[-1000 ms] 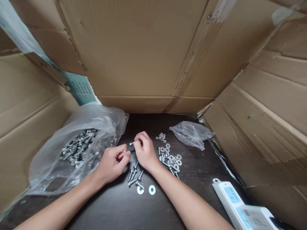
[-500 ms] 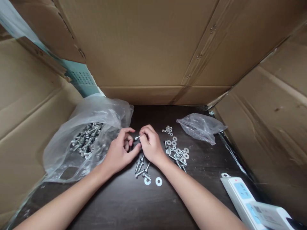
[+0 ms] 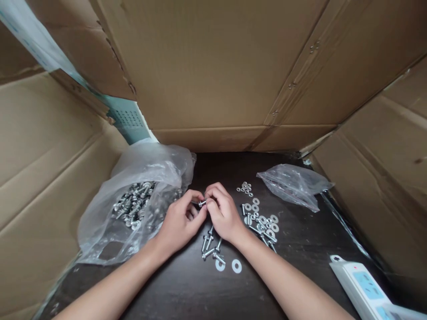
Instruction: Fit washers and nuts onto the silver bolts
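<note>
We have a bolt (image 3: 202, 203) in the gap between our two hands, raised in front of the chest and short of the far cardboard wall (image 3: 216, 58). Our right hand (image 3: 225, 215) pinches its shank between thumb and fingertips; our left hand (image 3: 182, 222) closes thumb and forefinger around the wider, collared end, its other fingers curled loosely. So small and smooth a piece could slip if either pinch loosens, and then roll among the loose bolts (image 3: 209, 252) just below our wrists, where it would be hard to tell apart. A careless wrist could also scatter them or nudge the flat, ring-shaped washer (image 3: 236, 271) beside them.

Right of our hands, shiny washers and bolts overlap in a mixed pile (image 3: 274, 227), with small nuts (image 3: 246, 188) beyond. To our left, a cloudy, crumpled plastic bag (image 3: 151, 160) gapes over heaped metal hardware; a thinner clear bag (image 3: 295, 184) lies at the right. The tabletop (image 3: 187, 293) is dark and smooth, the cardboard creased, the power strip (image 3: 360, 284) hard white plastic.
</note>
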`<state>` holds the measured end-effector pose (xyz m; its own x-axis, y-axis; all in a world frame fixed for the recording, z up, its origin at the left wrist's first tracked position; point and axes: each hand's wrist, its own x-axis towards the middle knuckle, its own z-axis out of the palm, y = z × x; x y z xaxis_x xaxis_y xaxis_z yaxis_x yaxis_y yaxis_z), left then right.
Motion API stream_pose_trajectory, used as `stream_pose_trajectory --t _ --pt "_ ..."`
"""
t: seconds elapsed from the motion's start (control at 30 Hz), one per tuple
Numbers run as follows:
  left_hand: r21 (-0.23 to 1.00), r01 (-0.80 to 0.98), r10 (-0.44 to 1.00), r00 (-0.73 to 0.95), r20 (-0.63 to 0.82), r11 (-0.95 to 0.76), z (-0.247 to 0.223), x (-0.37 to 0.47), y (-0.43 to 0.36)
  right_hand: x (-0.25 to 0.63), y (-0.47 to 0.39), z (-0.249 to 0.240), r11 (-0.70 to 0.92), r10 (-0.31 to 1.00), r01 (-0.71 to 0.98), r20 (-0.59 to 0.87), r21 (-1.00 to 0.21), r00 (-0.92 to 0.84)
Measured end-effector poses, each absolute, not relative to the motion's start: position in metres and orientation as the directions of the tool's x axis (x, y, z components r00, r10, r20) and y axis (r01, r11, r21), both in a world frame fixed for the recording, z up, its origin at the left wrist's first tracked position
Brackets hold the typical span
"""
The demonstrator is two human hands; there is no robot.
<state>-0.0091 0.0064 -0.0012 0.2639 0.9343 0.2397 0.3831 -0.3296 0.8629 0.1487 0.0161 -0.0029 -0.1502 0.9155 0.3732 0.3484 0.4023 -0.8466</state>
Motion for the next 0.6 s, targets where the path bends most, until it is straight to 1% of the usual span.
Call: stream_pose_trajectory --t 0.33,0.6 --pt "0.869 0.396 0.952 0.196 0.235 -0.296 0.0027 -0.0071 0.0049 0.1482 0.0123 -0.0039 0.447 0.892 0.376 0.432 -0.812 -0.129" --pt "0.847 0.401 0.935 0.215 0.284 -0.349 0.0042 -0.0074 0.0032 0.1494 0.0122 -0.0021 0.452 0.889 0.309 0.453 -0.837 -0.071"
